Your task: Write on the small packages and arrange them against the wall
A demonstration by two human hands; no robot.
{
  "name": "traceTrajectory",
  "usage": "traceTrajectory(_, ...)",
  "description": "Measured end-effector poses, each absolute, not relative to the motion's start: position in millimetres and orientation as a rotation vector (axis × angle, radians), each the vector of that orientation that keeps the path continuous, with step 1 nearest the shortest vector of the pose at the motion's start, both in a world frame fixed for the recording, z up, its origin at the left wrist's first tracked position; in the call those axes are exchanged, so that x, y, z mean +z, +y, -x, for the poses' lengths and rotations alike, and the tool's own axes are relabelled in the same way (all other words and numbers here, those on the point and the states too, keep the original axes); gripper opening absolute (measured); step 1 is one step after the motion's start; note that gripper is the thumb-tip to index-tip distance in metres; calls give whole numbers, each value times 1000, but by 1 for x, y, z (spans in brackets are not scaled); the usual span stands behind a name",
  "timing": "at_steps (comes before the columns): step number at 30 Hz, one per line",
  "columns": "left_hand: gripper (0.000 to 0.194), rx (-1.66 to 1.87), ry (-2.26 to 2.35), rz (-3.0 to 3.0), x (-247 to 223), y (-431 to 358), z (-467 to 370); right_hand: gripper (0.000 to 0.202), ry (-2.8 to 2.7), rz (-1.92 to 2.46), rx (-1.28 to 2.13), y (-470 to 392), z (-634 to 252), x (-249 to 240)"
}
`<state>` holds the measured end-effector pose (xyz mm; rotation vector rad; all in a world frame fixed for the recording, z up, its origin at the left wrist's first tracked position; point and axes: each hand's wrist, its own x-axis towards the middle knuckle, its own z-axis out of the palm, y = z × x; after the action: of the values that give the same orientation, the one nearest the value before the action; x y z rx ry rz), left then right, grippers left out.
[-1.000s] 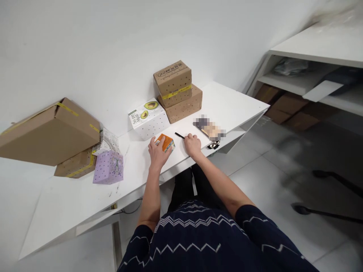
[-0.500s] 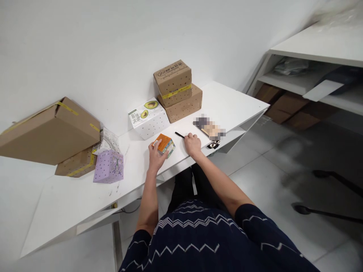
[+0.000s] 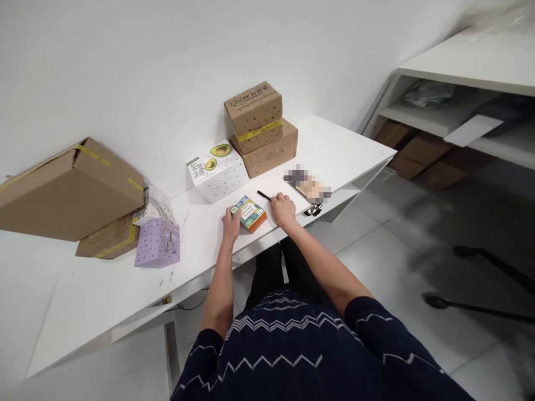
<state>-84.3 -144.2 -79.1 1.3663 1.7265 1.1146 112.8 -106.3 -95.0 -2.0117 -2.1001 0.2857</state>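
Observation:
My left hand (image 3: pixel 231 223) grips the left side of a small orange, blue and green box (image 3: pixel 249 213) near the table's front edge. The box's printed label face is turned up, with an orange side toward me. My right hand (image 3: pixel 283 209) rests on the table, fingers curled around the lower end of a black pen (image 3: pixel 263 195) that points up and left. Right of this hand lies a clipboard with a metal clip (image 3: pixel 313 210), its upper part blurred out. A white box with avocado pictures (image 3: pixel 219 172) stands behind the small box.
Two brown cartons, an upper one (image 3: pixel 254 114) on a lower one (image 3: pixel 271 150), stand against the wall. At the left are a purple box (image 3: pixel 159 243), a patterned white box (image 3: pixel 155 206) and a large carton (image 3: pixel 79 195) on a smaller one (image 3: pixel 112 239). A shelf (image 3: pixel 418 114) stands at right.
The small box has been turned over in my left hand: its orange face was up, now the printed label face is. My right hand has stayed with the pen.

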Motion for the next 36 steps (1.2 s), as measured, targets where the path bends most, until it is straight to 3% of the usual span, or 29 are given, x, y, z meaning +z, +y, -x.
traceTrajectory(5, 51, 1175, 1748, -1376, -84, -147, 85, 34, -1949, 1980, 471, -104, -121, -91)
traceTrajectory(9, 57, 1223, 1645, -1523, -82, -159, 94, 25, -1520, 1774, 769, -98, -141, -89)
traceTrajectory(13, 75, 942, 1542, -1869, -66, -168, 105, 17, -971, 1486, 1141, -97, -158, -83)
traceTrajectory(19, 70, 662, 1830, -1931, -40, -184, 84, 17, -701, 1301, 1560, -125, -156, -65)
traceTrajectory(22, 71, 603, 1985, -1928, -27, -193, 67, 15, -708, 1284, 1580, -136, -148, -58)
traceTrajectory(24, 82, 545, 2027, -2027, -20, -195, 64, 15, -696, 1271, 1575, -139, -143, -56)
traceTrajectory(26, 92, 468, 1962, -2138, -17, -193, 65, 17, -692, 1259, 1580, -139, -140, -55)
traceTrajectory(29, 88, 404, 1793, -2163, -20, -190, 69, 20, -691, 1231, 1561, -139, -138, -55)
traceTrajectory(32, 82, 509, 1934, -2072, -30, -189, 61, 25, -651, 1187, 1483, -139, -138, -53)
traceTrajectory(36, 94, 641, 2120, -2012, -39, -194, 40, 33, -561, 1094, 1386, -135, -141, -44)
